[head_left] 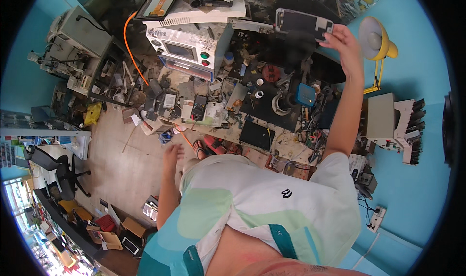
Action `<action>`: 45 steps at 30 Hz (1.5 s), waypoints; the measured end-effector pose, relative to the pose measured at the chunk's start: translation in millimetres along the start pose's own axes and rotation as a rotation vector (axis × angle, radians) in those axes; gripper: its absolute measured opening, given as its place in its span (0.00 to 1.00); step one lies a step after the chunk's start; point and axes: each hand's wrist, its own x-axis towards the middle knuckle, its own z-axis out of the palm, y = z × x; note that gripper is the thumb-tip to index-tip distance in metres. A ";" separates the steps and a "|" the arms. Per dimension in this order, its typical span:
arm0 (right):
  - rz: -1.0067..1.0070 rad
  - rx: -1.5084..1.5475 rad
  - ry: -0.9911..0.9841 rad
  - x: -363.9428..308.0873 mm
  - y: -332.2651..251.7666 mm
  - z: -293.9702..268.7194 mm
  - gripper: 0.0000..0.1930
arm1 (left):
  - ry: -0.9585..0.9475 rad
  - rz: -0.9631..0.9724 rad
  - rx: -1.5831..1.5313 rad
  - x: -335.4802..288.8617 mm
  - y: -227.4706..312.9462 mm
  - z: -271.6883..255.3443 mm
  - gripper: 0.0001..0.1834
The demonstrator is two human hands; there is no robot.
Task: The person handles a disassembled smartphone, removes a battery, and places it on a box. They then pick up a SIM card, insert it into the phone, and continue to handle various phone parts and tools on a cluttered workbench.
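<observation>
Reaching up and away from the body, the right hand (342, 38) grips a flat phone screen panel (303, 23) by its right end, fingers and thumb closed on its edge; the panel is dark with a pale frame and hangs in the air above the far right part of the cluttered surface (291, 142), clear of everything beneath it; the right arm stretches along the right edge of the surface, past a yellow desk lamp (376, 40) that stands at the far right corner against the blue wall. The left hand (172, 154) hangs low off the near left edge of the surface, fingers loosely spread and holding nothing, over the brown floor (116, 164). On the surface, at its far left part, stands a white box-shaped machine (187, 50) with a small window and red and green buttons; an orange cable (133, 50) curves down from behind it; nearer the middle lies a dark handheld meter (198, 107) on a pale mat, and a small blue box (306, 94) sits right of centre among tools and parts; a black rectangular pad (256, 134) lies close to the near edge. A grey unit (381, 115) stands beyond the right edge; a black office chair (60, 171) stands on the floor well to the left.
</observation>
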 end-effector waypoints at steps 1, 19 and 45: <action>-0.077 -0.041 -0.007 -20.6 -12.6 7.9 0.08 | -0.084 0.062 -0.009 -7.1 35.6 19.2 0.20; -0.834 -0.166 -0.935 -99.1 -99.3 122.3 0.17 | -1.665 -0.254 -0.622 -138.1 269.9 180.1 0.51; -0.836 -0.366 -0.343 -200.6 -71.8 204.6 0.10 | -0.859 0.387 -0.810 -149.3 241.2 172.6 0.36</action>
